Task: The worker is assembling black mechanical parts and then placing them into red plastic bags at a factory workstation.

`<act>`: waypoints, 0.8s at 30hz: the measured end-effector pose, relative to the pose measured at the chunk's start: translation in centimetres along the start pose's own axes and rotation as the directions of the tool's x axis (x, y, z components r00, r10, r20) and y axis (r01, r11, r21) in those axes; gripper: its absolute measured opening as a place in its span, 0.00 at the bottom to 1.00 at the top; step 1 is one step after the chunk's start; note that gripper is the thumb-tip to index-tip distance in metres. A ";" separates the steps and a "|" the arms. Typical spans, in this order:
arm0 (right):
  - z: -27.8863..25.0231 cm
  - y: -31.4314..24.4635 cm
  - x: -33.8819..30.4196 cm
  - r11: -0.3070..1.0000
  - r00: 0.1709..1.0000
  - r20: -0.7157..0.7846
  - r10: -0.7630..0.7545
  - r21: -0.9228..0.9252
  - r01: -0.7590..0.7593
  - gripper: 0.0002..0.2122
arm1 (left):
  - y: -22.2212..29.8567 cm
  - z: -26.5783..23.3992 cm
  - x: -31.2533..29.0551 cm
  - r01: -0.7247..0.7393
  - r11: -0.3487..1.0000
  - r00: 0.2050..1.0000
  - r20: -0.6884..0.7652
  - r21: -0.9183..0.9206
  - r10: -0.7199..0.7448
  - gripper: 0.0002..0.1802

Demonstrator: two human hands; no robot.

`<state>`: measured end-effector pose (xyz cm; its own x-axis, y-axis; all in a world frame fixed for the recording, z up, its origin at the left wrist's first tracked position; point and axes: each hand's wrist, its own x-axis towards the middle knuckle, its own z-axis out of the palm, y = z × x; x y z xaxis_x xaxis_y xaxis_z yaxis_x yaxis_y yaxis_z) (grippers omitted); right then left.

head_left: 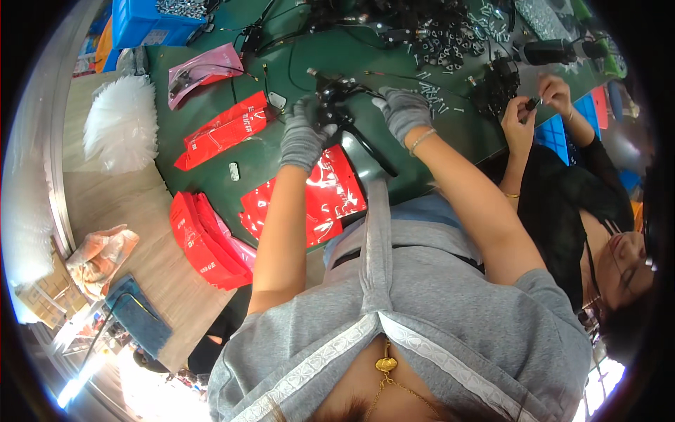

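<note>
In front of me on the green tabletop lies a tangled bundle of black cabled parts (pixel 333 98). My left hand (pixel 304 137), in a grey knit glove, closes on its left side between thumb and fingers. My right hand (pixel 406 114), gloved alike, is at the bundle's right side, its fingertips together at the end of a black cable (pixel 362 87). A black strip (pixel 376 155) runs from the bundle toward me. Below my left hand, glossy red bags (pixel 330 183) lie flat. A small metal plate (pixel 277 100) lies left of the bundle.
To the left are a red packet (pixel 228 130), a pink bag (pixel 204 74), stacked red bags (pixel 207 239) and a small metal piece (pixel 234 171). A blue bin of screws (pixel 151 24) stands far left. Loose screws (pixel 432 95) lie right. A co-worker's hands (pixel 534 105) work there.
</note>
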<state>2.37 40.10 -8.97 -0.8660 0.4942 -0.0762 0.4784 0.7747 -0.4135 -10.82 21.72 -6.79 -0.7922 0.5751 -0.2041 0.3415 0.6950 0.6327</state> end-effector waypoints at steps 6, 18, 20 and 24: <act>-6.2 0.8 -4.8 0.974 0.954 -0.296 0.040 0.225 0.028 0.13 | 9.0 -8.7 -4.7 -0.366 0.891 0.852 -0.288 0.269 0.437 0.43; -11.2 -5.7 -8.9 0.902 0.907 -0.368 -0.207 0.288 0.322 0.13 | 12.8 -5.3 -9.9 -0.023 -0.236 0.993 -0.049 -0.972 0.106 0.28; -10.6 -6.1 -9.7 0.840 0.933 -0.287 -0.219 0.430 0.330 0.15 | 12.4 -5.2 -9.9 -0.021 -0.330 0.997 -0.043 -0.944 0.059 0.20; -9.8 -6.8 -10.4 0.848 0.956 0.050 -0.290 0.476 0.232 0.37 | 10.5 -5.4 -9.2 0.005 -0.461 0.991 0.067 -0.887 -0.119 0.11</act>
<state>9.52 33.56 3.50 -0.9735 0.2285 0.0019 0.1354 0.5838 -0.8005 -2.67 21.41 5.77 -0.7915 0.5158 -0.3278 -0.6099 -0.7008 0.3700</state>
